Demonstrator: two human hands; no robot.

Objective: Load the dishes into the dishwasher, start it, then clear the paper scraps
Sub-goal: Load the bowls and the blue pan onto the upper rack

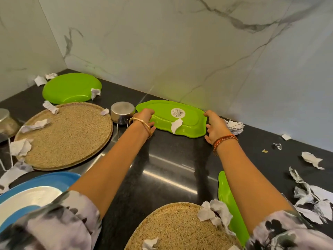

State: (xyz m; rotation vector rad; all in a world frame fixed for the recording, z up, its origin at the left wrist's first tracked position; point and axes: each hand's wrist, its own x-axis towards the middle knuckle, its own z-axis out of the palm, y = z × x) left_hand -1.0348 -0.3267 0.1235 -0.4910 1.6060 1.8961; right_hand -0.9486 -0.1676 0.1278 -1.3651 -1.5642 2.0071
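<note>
Both hands hold one upside-down green leaf-shaped tray [187,123] by the wall: left hand [145,118] curled on its left end, right hand [215,127] on its right, arms outstretched over the dark surface [162,168]

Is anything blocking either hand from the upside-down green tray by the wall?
No. The left hand and right hand already grip the tray at its ends. Only a paper scrap lies on it.

Two bare forearms here, both sleeves [59,221] ending near the elbow, loose pale fabric blotched with black and grey like smudged ink. Gold bangles [142,126] ring the left wrist. On the right wrist there's a band of orange-red threads [224,139], wound round several times.
</note>
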